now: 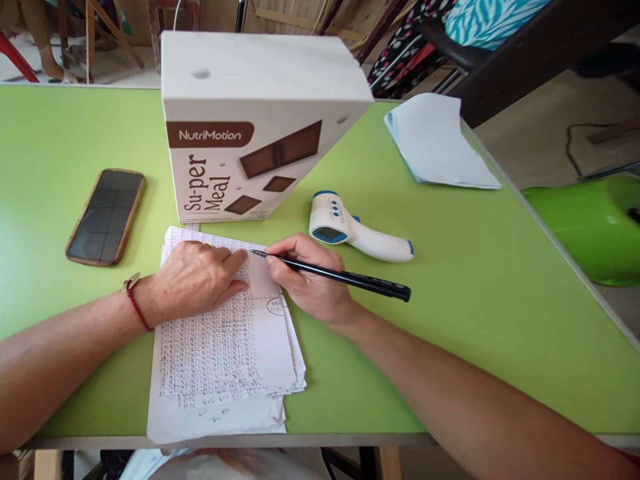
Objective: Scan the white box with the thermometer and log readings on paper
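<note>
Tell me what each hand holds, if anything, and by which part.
The right hand holds a slim black pen by its barrel near the tip. The left hand holds nothing visible, resting on white, written paper sheets.

The left hand (203, 277) covers part of the top sheet (215, 347), whose tiny writing cannot be read; the right hand (313, 280) hides some of its right edge. The box (210, 180) blocks the tabletop (475, 300) behind it. The thermometer's (377, 241) button labels are too small to read. The frame's right edge cuts the green object (585, 230).
</note>
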Demonstrator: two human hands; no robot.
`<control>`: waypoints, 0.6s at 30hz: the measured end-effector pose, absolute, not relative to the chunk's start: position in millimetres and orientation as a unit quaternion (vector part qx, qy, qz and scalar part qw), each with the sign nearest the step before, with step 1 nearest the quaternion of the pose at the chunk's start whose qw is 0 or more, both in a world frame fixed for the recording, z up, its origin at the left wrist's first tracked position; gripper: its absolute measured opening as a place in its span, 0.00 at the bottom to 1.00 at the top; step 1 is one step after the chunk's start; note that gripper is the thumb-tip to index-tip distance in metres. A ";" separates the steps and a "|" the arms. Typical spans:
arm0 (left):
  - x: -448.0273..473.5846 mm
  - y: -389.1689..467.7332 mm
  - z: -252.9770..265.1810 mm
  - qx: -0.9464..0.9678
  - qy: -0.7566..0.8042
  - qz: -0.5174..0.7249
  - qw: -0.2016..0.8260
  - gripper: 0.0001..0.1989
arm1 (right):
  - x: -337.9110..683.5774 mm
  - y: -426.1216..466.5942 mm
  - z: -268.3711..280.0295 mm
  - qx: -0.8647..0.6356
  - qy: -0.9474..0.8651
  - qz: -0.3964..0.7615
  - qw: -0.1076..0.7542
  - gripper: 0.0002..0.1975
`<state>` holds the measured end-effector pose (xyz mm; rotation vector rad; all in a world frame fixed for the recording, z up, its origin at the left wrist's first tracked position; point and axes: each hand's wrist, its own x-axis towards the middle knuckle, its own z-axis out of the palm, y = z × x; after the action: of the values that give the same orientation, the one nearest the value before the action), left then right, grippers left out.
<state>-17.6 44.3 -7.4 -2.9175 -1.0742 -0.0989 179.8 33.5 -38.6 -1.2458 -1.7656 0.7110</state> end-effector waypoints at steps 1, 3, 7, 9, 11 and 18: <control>-17.5 44.3 -7.0 -0.938 -0.345 -0.029 0.014 0.15 | 179.7 33.5 -38.6 -0.492 -0.707 0.285 0.421 0.01; -17.4 44.3 -6.7 -0.939 -0.343 -0.030 0.015 0.16 | 179.5 33.4 -38.6 -0.486 -0.708 0.285 0.425 0.01; -17.6 44.3 -7.0 -0.939 -0.342 -0.032 0.015 0.15 | 179.2 32.9 -38.3 -0.485 -0.709 0.280 0.429 0.01; -17.6 44.2 -7.3 -0.939 -0.343 -0.032 0.018 0.15 | 179.1 32.8 -38.0 -0.482 -0.711 0.278 0.430 0.01; -17.6 44.1 -7.4 -0.938 -0.344 -0.031 0.019 0.16 | 179.0 32.9 -37.7 -0.481 -0.711 0.278 0.431 0.02; -17.7 43.6 -7.3 -0.938 -0.346 -0.017 0.013 0.16 | 179.7 34.2 -40.7 -0.485 -0.710 0.260 0.440 0.02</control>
<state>-17.7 43.6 -7.3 -2.9232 -1.0784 -0.0545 179.7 34.2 -40.7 -1.2048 -1.7624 0.6458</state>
